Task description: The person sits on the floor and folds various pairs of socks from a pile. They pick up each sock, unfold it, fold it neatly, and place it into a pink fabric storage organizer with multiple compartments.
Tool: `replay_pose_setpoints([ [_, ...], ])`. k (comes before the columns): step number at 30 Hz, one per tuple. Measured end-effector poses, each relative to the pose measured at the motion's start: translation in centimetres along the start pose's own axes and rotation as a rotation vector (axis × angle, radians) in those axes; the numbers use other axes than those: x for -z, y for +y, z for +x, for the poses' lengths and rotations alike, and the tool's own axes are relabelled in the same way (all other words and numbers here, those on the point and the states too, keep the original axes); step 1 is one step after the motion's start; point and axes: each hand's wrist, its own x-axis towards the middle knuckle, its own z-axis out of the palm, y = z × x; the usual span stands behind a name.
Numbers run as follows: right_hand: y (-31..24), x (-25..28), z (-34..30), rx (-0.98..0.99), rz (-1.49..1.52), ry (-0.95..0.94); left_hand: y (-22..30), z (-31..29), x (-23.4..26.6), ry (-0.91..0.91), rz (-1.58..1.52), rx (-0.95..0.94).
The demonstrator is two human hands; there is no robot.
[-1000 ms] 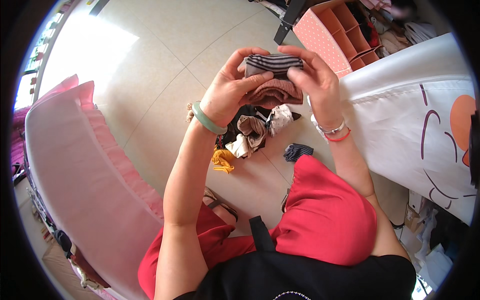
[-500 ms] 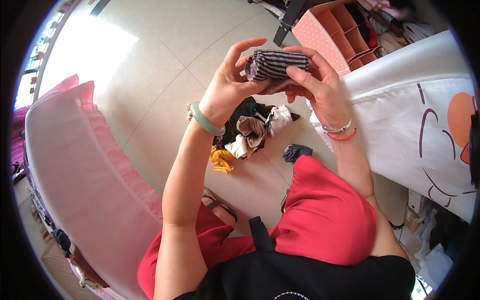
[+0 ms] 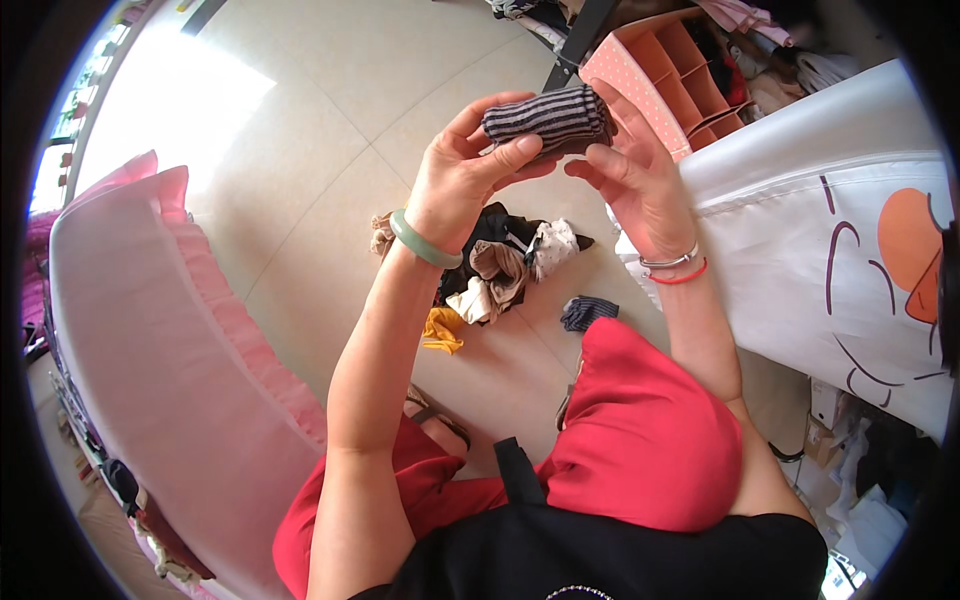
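A rolled-up sock [image 3: 545, 118], striped in black and grey with a dark brownish underside, is held up over the floor. My left hand [image 3: 480, 150] is closed on its left part, thumb across the front and fingers behind. My right hand [image 3: 640, 165] is cupped at the roll's right end with its fingers apart; its thumb is off the stripes. Whether the right fingertips touch the back of the roll is hidden. Below, on the tiles, lies a loose heap of dark, beige and white socks [image 3: 500, 265]. A second striped bundle [image 3: 588, 313] lies apart, near my knee.
A yellow cloth piece [image 3: 442, 330] lies at the heap's near edge. Beyond my right hand stands a pink dotted divider box [image 3: 640, 85]. A white cover with a cartoon print [image 3: 780, 230] borders the right, and a pink ruffled cover [image 3: 170, 330] the left.
My left thumb has come onto the front of the striped roll, while my right thumb has come off it. The roll is tighter and sits slightly farther left and up.
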Motion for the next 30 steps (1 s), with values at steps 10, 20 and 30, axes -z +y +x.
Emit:
replay_pose_setpoints([
  [10,-1.1,-4.0,1.8,0.094,-0.102,0.169,-1.3,1.1,0.2,0.028,0.035,-0.202],
  [20,-2.7,-4.5,2.5,0.271,-0.62,0.201,-0.9,0.7,-0.9,-0.02,-0.349,-0.106],
  [30,-8.8,-3.5,-0.6,0.229,-0.976,0.164,-3.1,4.1,-3.8,-0.28,-0.338,-0.026],
])
